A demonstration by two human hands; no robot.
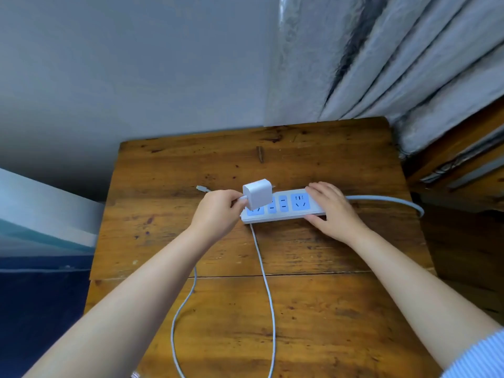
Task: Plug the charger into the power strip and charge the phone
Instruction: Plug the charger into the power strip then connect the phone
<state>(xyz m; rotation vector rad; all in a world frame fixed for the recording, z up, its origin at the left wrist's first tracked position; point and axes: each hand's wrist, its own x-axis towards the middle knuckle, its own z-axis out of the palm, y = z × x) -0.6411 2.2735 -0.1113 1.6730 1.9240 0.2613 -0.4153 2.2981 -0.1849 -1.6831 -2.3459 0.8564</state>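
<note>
A white power strip [286,211] with blue socket faces lies across the middle of a wooden table [245,296]. My right hand [331,211] clasps its right end, thumb on the near edge and fingers over the far edge. My left hand [218,211] pinches the cable plug at the left side of a white charger block [257,193], which is tilted over the strip's leftmost sockets. Whether its prongs are seated in a socket is hidden. The pale charging cable [263,274] loops toward me, and its free connector [201,188] lies beyond my left hand. No phone is visible.
The strip's thick grey cord [392,200] runs off the table's right edge. A grey wall stands behind, with grey curtains [395,64] at the back right. Dark wooden furniture [463,173] sits to the right, and a pale and blue object [41,227] is at the left.
</note>
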